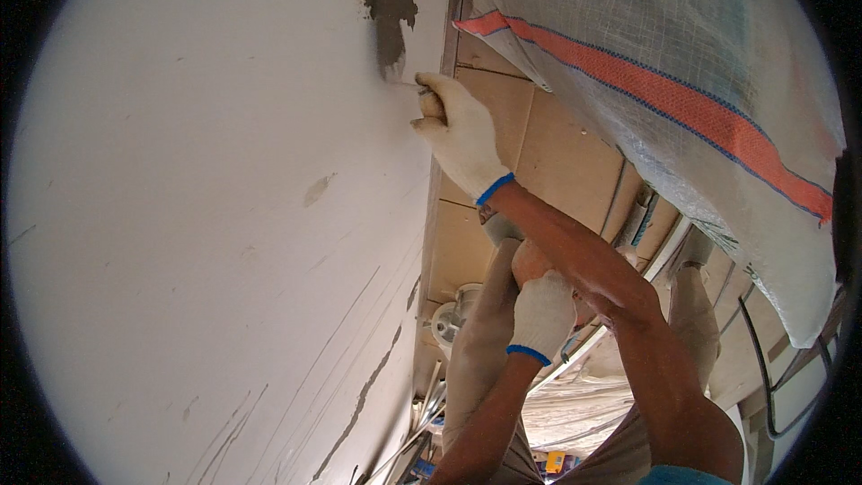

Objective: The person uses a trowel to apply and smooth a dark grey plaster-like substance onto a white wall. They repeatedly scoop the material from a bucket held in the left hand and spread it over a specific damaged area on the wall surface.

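Note:
My right hand [460,136], in a white knitted glove with a blue cuff, is closed round the handle of what looks like a putty knife [432,105]. Its thin blade meets the white wall [224,171] at the lower end of a dark grey filler patch [391,0]. My right forearm crosses above my left hand [543,313], gloved the same way and bent in closed beside a rounded brownish thing [533,262]. That thing lies partly behind the right forearm; its kind and the left fingers are mostly hidden.
A large woven sack [646,63] with an orange stripe bulges at the upper right. Brown tiles [485,108] border the wall's foot. A round pale metallic object [444,323] and thin rods [431,395] lie by my left leg; a dark metal frame [772,395] stands right.

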Tool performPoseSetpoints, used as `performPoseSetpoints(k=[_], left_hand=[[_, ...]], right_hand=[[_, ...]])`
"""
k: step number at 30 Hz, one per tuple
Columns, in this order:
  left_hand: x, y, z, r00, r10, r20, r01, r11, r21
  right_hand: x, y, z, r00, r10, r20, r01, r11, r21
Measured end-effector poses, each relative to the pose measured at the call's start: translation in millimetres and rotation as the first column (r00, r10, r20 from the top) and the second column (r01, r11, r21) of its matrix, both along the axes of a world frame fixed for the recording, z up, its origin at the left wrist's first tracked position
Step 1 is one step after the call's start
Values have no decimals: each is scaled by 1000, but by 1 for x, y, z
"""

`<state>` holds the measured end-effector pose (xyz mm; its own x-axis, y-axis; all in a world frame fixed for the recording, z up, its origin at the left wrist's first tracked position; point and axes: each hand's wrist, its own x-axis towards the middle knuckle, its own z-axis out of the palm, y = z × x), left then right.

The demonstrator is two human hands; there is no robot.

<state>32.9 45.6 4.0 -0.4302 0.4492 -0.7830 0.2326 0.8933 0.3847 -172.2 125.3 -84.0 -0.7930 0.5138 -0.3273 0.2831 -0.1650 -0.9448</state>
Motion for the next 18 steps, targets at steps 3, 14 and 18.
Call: performPoseSetpoints(k=[3, 14, 18], left_hand=[[11, -9, -10, 1000, 14, -17, -13, 999, 34], [-3, 4, 3, 1000, 6, -7, -6, 1000, -12], [9, 0, -9, 999, 25, -26, -24, 999, 43]], right_hand=[[7, -13, 9, 992, 35, -122, -7, 975, 221], [3, 6, 14, 998, 4, -66, 2, 996, 92], [3, 3, 25, 991, 23, -134, 3, 981, 194]])
